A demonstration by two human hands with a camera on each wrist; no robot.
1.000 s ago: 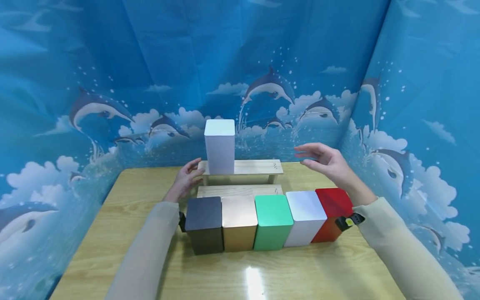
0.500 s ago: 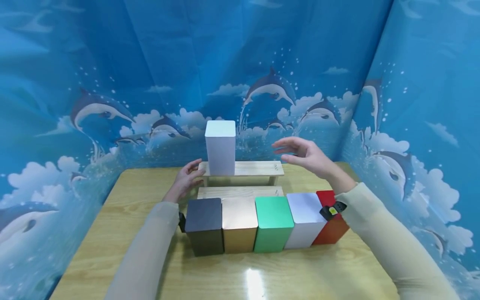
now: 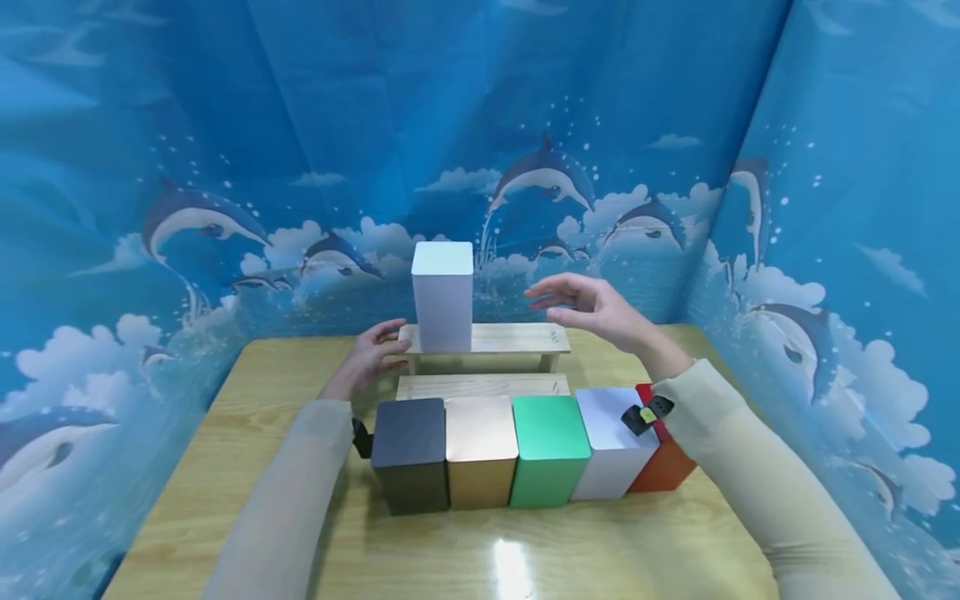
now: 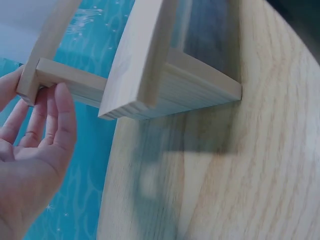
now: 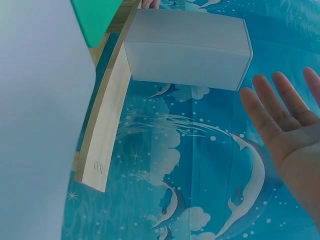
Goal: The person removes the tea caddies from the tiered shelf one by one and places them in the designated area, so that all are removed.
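My left hand (image 3: 369, 354) holds the left end of the upper step of a wooden step shelf (image 3: 521, 337). In the left wrist view its thumb lies over the plank end and the fingers (image 4: 50, 107) curl beneath. A tall white box (image 3: 443, 296) stands upright on that step, near the left end. To the right of this box and apart from it, my right hand (image 3: 588, 307) hovers above the shelf's right end with nothing in it. Its fingers (image 5: 262, 107) are loosely extended in the right wrist view, short of the white box's top.
In front of the shelf's lower step (image 3: 483, 385), a row of boxes stands on the wooden table (image 3: 247, 433): black (image 3: 409, 454), gold (image 3: 481, 450), green (image 3: 550, 450), white (image 3: 611, 450) and red (image 3: 667, 467). Blue dolphin-print curtains (image 3: 337, 150) surround the table.
My right hand has moved left over the row of boxes, toward the tall white box. The left hand has stayed on the shelf end, and the boxes have not moved.
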